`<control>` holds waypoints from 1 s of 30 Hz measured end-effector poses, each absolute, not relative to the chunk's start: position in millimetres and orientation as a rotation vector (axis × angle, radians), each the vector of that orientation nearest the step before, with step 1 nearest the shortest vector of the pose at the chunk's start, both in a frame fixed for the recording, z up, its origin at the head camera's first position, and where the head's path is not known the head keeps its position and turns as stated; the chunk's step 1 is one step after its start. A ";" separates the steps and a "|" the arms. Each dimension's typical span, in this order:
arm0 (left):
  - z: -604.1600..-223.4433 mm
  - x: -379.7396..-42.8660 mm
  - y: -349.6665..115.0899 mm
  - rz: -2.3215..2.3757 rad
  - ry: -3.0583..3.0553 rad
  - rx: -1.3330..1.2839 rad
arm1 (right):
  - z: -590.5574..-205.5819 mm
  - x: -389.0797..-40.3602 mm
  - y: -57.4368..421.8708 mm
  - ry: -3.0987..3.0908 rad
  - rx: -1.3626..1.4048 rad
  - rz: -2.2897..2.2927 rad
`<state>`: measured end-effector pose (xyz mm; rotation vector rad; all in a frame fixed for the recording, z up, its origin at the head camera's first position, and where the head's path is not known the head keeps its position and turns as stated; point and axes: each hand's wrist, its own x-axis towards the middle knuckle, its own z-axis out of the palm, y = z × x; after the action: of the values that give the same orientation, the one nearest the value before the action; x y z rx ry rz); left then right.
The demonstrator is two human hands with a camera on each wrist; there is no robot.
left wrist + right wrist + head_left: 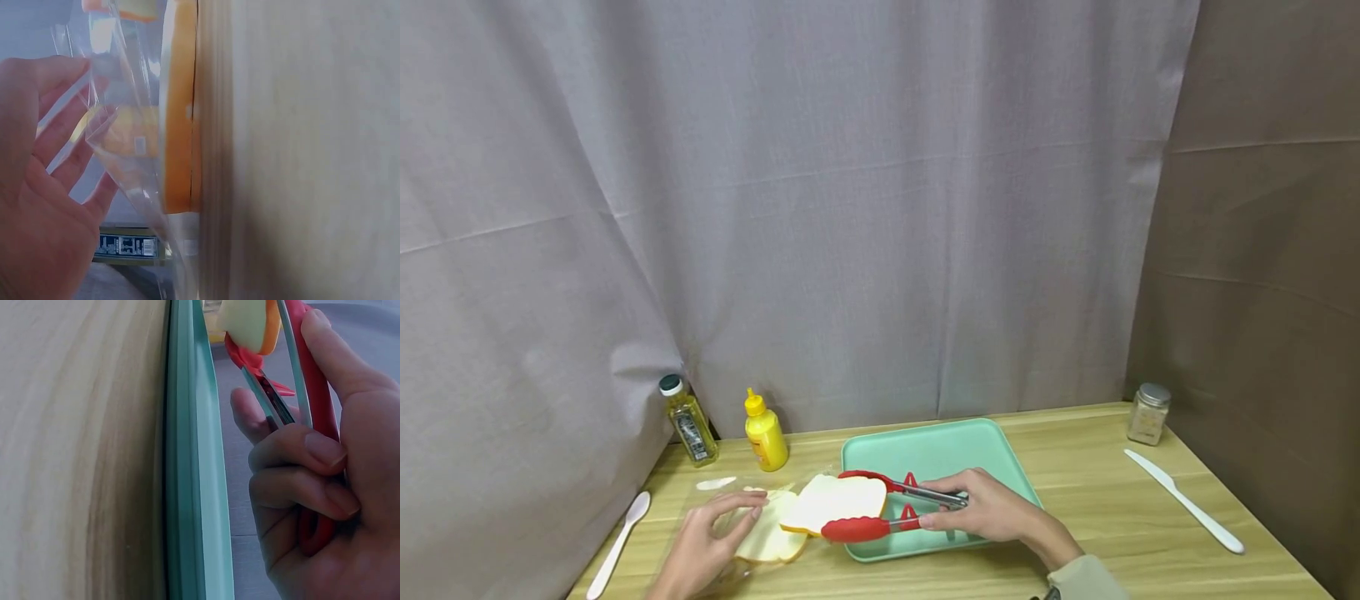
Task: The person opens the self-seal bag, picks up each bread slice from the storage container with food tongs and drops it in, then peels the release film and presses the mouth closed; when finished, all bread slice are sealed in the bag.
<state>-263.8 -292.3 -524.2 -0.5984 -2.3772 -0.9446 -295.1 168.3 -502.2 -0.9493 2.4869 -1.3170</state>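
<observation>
My right hand grips a pair of red-tipped tongs, fingers curled round the handles in the right wrist view. Between the tongs' red heads is a slice of bread, raised over the tray's left edge. More bread lies to its left inside a clear plastic bag. My left hand is at that bag, its thumb and forefinger pinching the film, the other fingers spread loosely. Seen from the left wrist, stacked slices show their orange crusts on the table.
A mint-green tray sits mid-table, under the tongs. Behind the bread stand a yellow squeeze bottle and an oil bottle. A white spoon lies left. A white knife and a seasoning jar are right. Grey curtains enclose the table.
</observation>
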 end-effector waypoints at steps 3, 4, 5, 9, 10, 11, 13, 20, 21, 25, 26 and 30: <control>-524.2 -263.8 -292.5 -0.956 -2.404 -0.575 | -501.3 -295.3 168.8 2.468 -0.965 -1.322; -524.1 -263.7 -292.5 -0.963 -2.415 -0.564 | -501.2 -295.3 168.6 2.468 -0.972 -1.318; -523.8 -263.4 -292.5 -0.971 -2.425 -0.553 | -501.2 -295.4 168.4 2.470 -0.979 -1.315; -522.4 -261.9 -292.3 -1.008 -2.456 -0.527 | -502.2 -295.2 166.6 2.490 -0.992 -1.303; -522.2 -261.7 -292.2 -1.013 -2.459 -0.525 | -502.6 -295.1 166.2 2.496 -0.992 -1.304; -521.9 -261.6 -292.2 -1.018 -2.461 -0.526 | -503.1 -295.0 165.7 2.502 -0.988 -1.306; -521.7 -261.8 -292.1 -1.019 -2.459 -0.534 | -504.0 -294.7 164.7 2.506 -0.975 -1.307; -520.9 -261.6 -291.6 -1.032 -2.432 -0.571 | -508.3 -295.7 162.8 2.501 -0.940 -1.312; -520.8 -261.5 -291.5 -1.033 -2.431 -0.573 | -508.7 -295.9 163.0 2.502 -0.942 -1.314; -520.8 -261.1 -291.1 -1.038 -2.424 -0.584 | -510.1 -296.8 164.1 2.497 -0.957 -1.330; -521.0 -261.1 -291.1 -1.038 -2.422 -0.587 | -510.3 -297.0 164.3 2.493 -0.961 -1.335; -521.7 -261.3 -291.2 -1.031 -2.432 -0.578 | -511.9 -297.6 164.0 2.481 -0.957 -1.350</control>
<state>-261.3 -291.2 -521.7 -0.5781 -2.4321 -1.0309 -297.6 164.0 -511.9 -0.9569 2.4811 -1.3499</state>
